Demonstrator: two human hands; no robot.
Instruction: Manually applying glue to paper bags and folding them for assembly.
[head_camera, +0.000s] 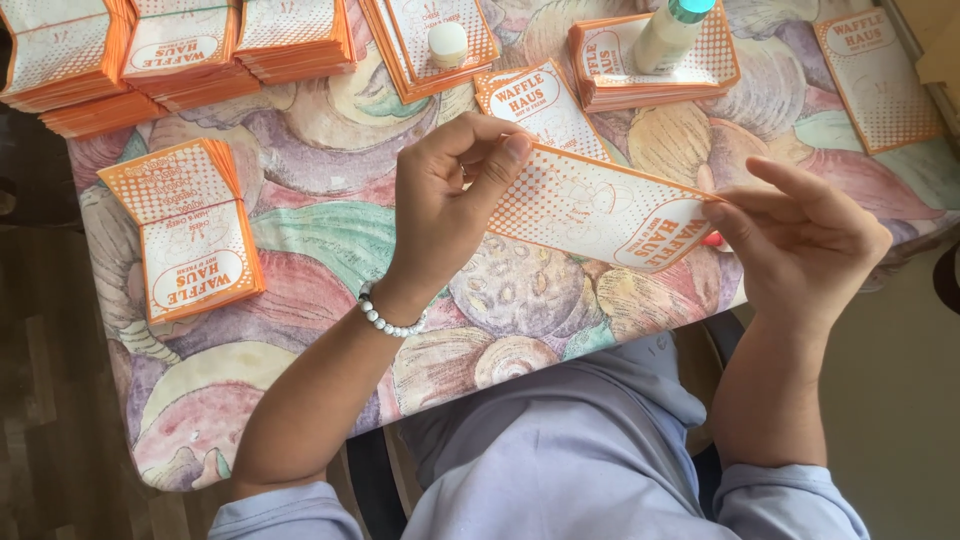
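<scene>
Holding a paper sleeve (600, 210) above the tabletop (330, 250), we pinch its left end with our left hand (450, 200) and its right end with our right hand (800, 235), so it hangs stretched between them. A bead bracelet (385, 318) circles the left wrist. Left of us lies a fanned stack (190, 235) of orange sleeves. Farther off, more stacks (170, 50) line the far edge, one carrying a small cap (447, 42), another a bottle (672, 32).
</scene>
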